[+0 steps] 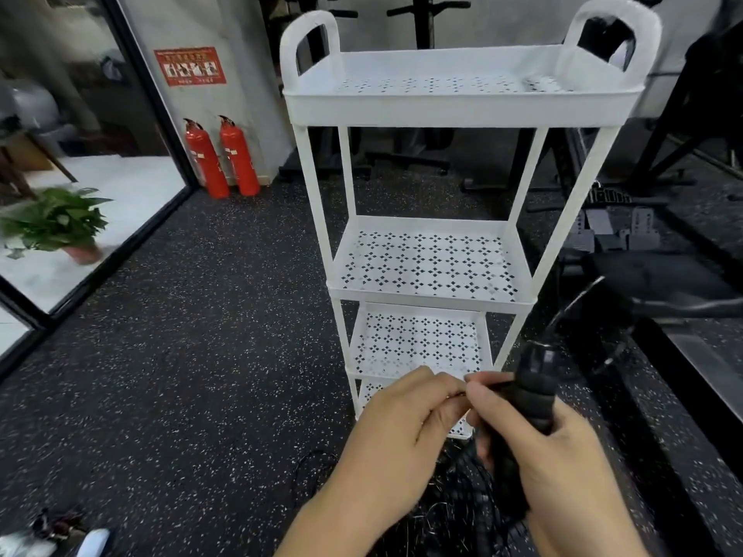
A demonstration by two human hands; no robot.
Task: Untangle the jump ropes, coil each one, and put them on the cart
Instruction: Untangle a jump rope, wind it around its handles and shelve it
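My right hand (563, 468) is wrapped around a black jump rope handle (530, 396). The fingers curl round its ribbed grip and hold it nearly upright, tilted a little to the right. It sits in front of the lower part of the cart (462, 110). From the top of the handle a thin black cord (579, 299) runs up and to the right, blurred against the dark gym gear behind it.

My left hand (402, 436) is just beside the right one, the two touching at the fingertips. Its fingers are bent, and thumb and forefinger pinch a short stretch of the same thin cord, which crosses toward the handle. How the cord passes between the two hands is too small to tell.

Below my hands a dark tangle of ropes (462, 496) hangs down and lies on the floor (181, 355), with one thin loop trailing out to the left. I cannot tell how many ropes are in it.

The cart is white, with perforated shelves and two loop handles at the top. It stands directly ahead of me on the speckled black rubber floor. No rope shows on the shelves I can see.

Against the wall to the left of the cart stand two red fire extinguishers (221, 160), with a red poster (189, 66) above them. Farther left, a potted plant (56, 219) sits on a pale floor beyond a dark frame. Black exercise equipment (683, 154) fills the right side.
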